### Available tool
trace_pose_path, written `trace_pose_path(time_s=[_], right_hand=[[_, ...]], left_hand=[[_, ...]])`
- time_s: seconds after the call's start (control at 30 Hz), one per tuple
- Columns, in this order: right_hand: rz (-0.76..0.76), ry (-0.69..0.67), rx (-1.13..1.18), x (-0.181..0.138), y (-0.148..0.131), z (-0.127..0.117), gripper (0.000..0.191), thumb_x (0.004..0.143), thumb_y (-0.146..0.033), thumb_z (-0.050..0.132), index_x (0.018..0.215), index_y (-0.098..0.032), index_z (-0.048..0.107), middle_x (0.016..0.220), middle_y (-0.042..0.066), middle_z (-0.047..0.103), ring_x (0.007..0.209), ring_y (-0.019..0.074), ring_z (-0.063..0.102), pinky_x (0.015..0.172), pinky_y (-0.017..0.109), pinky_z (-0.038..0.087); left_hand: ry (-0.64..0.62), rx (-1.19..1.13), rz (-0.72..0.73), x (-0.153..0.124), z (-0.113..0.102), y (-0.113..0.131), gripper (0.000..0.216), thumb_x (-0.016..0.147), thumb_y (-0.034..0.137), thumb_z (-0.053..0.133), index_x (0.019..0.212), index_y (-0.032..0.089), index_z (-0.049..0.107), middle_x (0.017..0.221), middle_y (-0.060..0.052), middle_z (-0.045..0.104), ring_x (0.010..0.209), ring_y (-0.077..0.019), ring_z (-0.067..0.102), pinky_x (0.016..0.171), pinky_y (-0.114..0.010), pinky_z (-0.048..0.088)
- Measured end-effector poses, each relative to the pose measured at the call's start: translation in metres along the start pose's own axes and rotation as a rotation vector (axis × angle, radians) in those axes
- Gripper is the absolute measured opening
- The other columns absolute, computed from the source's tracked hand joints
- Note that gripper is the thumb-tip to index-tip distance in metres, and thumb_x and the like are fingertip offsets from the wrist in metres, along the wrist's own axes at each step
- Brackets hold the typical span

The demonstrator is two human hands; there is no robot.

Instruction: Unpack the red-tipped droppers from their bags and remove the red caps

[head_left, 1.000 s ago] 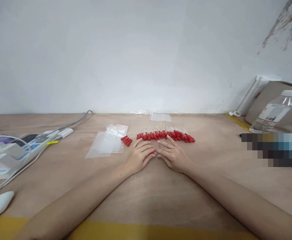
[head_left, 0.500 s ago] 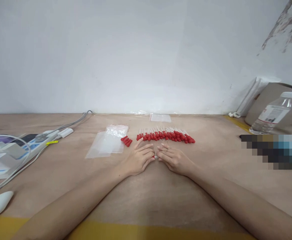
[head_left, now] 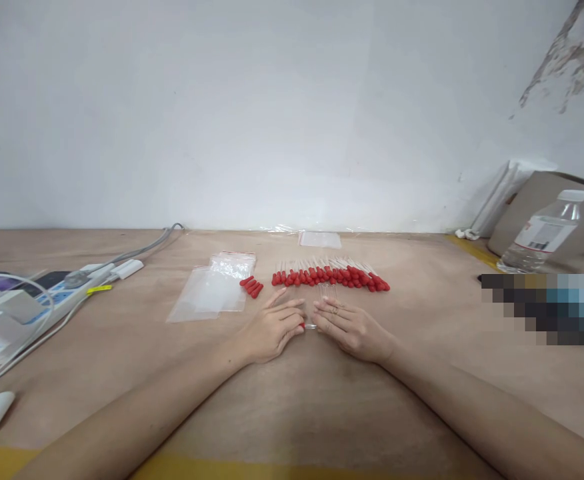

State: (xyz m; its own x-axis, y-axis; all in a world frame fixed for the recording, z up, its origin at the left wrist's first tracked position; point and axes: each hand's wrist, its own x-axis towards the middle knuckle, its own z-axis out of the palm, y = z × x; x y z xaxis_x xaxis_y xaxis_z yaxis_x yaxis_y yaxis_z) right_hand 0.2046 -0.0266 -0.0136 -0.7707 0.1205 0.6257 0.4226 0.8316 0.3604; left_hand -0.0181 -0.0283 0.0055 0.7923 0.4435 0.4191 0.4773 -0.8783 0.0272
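Observation:
My left hand (head_left: 275, 327) pinches a small red rubber bulb (head_left: 302, 325), mostly hidden by the fingers. A clear glass dropper tube (head_left: 311, 327) runs sideways from that bulb into my right hand (head_left: 355, 327), whose fingers are closed on its other end. Several loose clear tubes (head_left: 328, 291) lie just beyond the right fingertips, partly covered by them. Behind both hands spreads a row of droppers (head_left: 329, 274), red bulbs toward me and thin clear tubes pointing to the wall. A few loose red rubber bulbs (head_left: 252, 287) rest to the left of that row.
Clear plastic bags (head_left: 197, 293) lie left of the loose bulbs, and another bag (head_left: 319, 240) is by the wall. A power strip (head_left: 67, 297) with cables occupies the left side. On the right stand a water bottle (head_left: 545, 233) and a grey-brown box (head_left: 517, 200).
The view has shifted slightly, so the scene sits a little lower. My hands are slightly farther apart, and more of the clear tube shows between them.

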Motion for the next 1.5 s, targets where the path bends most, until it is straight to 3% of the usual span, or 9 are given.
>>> trace_pose_path(time_s=[0.2,0.3,0.37,0.53,0.67,0.8,1.0,1.33,1.5], right_hand=[[0.009,0.013,-0.003,-0.008,0.004,-0.007,0.033,0.085,-0.008,0.035,0.112,-0.012,0.054,0.098,0.009,0.064,0.105,0.0175,0.052,0.094,0.038,0.043],[0.217,0.041,-0.054,-0.015,0.010,-0.006,0.032,0.083,-0.012,0.042,0.112,-0.014,0.055,0.075,0.005,0.064,0.082,0.0171,0.056,0.082,0.037,0.045],[0.411,0.061,-0.091,-0.016,0.012,-0.002,0.032,0.083,-0.017,0.044,0.113,-0.015,0.054,0.074,0.005,0.062,0.074,0.0170,0.054,0.073,0.036,0.043],[0.662,0.039,0.104,-0.002,0.013,0.005,0.031,0.085,-0.018,0.037,0.110,-0.014,0.054,0.076,0.006,0.060,0.069,0.0150,0.054,0.062,0.027,0.042],[0.796,0.050,0.251,0.014,0.018,0.005,0.015,0.083,-0.023,0.045,0.085,-0.018,0.059,0.071,0.002,0.063,0.062,0.0129,0.057,0.056,0.024,0.039],[0.754,-0.028,0.078,0.024,0.019,0.014,0.015,0.080,-0.019,0.047,0.073,-0.019,0.060,0.066,0.002,0.063,0.066,0.0153,0.057,0.064,0.028,0.034],[0.638,-0.175,-0.182,0.030,0.008,0.028,0.016,0.076,-0.013,0.047,0.064,-0.016,0.058,0.067,0.005,0.059,0.070,0.0165,0.051,0.066,0.032,0.026],[0.705,-0.230,-0.103,0.032,-0.006,0.023,0.029,0.081,-0.038,0.048,0.066,-0.015,0.058,0.076,0.008,0.059,0.074,0.0178,0.050,0.071,0.034,0.027],[0.702,-0.143,-0.133,0.030,-0.004,0.026,0.030,0.081,-0.041,0.048,0.070,-0.015,0.058,0.076,0.007,0.058,0.074,0.0174,0.049,0.074,0.035,0.026]], left_hand=[[0.058,-0.001,-0.031,-0.006,-0.001,-0.005,0.020,0.089,0.019,0.034,0.088,0.019,0.054,0.095,-0.003,0.062,0.111,-0.0176,0.047,0.100,-0.039,0.029],[0.154,0.027,-0.187,-0.010,-0.006,-0.014,0.021,0.089,0.021,0.033,0.086,0.017,0.054,0.087,-0.005,0.059,0.090,-0.0177,0.053,0.082,-0.033,0.041],[0.241,0.031,-0.311,-0.010,-0.010,-0.024,0.023,0.089,0.023,0.033,0.091,0.017,0.054,0.087,-0.006,0.055,0.083,-0.0166,0.052,0.076,-0.030,0.043],[0.407,0.051,-0.564,-0.005,-0.027,-0.063,0.025,0.085,0.023,0.036,0.099,0.015,0.056,0.089,-0.007,0.048,0.086,-0.0165,0.050,0.079,-0.029,0.042],[0.318,0.037,-0.767,-0.007,-0.042,-0.098,0.026,0.079,0.024,0.042,0.098,0.016,0.057,0.079,-0.004,0.055,0.079,-0.0173,0.053,0.073,-0.029,0.043],[0.228,0.002,-0.946,-0.012,-0.044,-0.120,0.031,0.076,0.032,0.046,0.102,0.016,0.054,0.074,-0.002,0.059,0.070,-0.0161,0.055,0.065,-0.026,0.042],[0.129,-0.057,-0.910,-0.021,-0.027,-0.128,0.029,0.075,0.041,0.044,0.079,0.017,0.060,0.076,-0.002,0.064,0.067,-0.0154,0.056,0.061,-0.024,0.041],[0.023,-0.021,-0.750,-0.023,-0.030,-0.127,0.040,0.078,0.045,0.038,0.058,0.019,0.061,0.064,-0.002,0.060,0.065,-0.0169,0.054,0.063,-0.026,0.038],[0.113,0.043,-0.777,-0.021,-0.029,-0.126,0.036,0.080,0.042,0.037,0.079,0.019,0.064,0.078,-0.005,0.062,0.077,-0.0195,0.054,0.072,-0.029,0.040]])
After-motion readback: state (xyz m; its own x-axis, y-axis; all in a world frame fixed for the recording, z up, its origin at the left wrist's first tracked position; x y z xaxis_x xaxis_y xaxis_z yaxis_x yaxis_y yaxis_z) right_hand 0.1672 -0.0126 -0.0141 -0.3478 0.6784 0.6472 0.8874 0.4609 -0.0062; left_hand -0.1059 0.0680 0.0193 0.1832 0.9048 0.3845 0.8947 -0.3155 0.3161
